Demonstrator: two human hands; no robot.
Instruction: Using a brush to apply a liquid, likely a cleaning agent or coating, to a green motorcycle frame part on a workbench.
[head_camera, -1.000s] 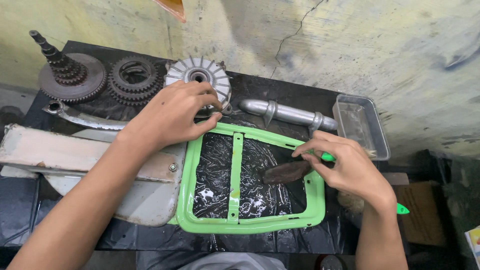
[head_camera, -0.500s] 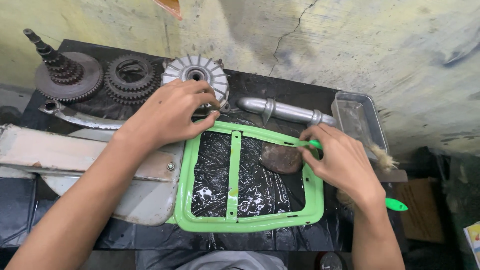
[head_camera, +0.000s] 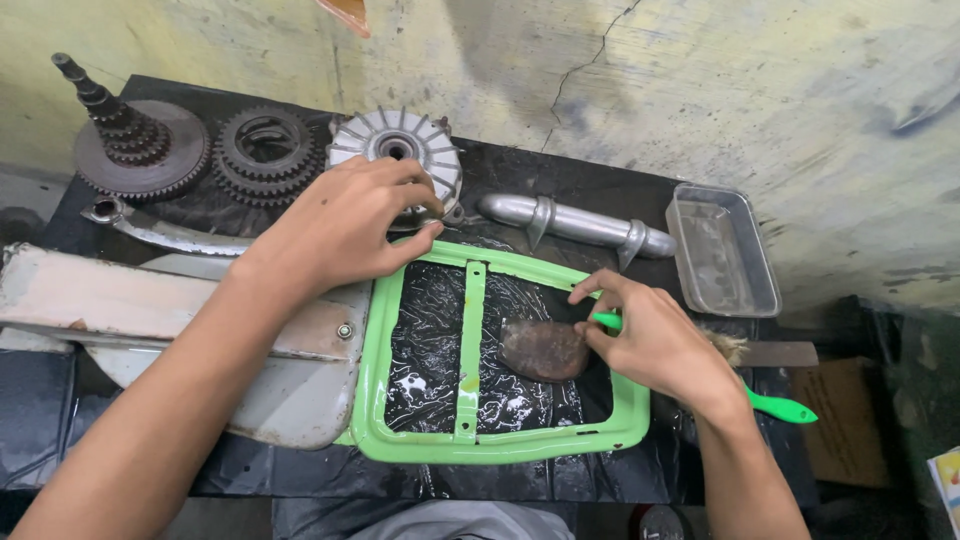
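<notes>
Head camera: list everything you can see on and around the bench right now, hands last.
Frame: one, light green, bench centre.
Brush: one, green handle, dark bristles inside frame.
Stepped gear shaft: one, rusty, back left.
Toothed gear ring: one, dark, beside shaft.
Finned wheel: one, silver, back centre.
Metal tube: one, silver, behind frame.
Tray: one, clear, right.
Body panel: one, off-white, left.
Black sheet: one, covering bench.
Left hand: on frame's top edge.
Right hand: holding brush.
</notes>
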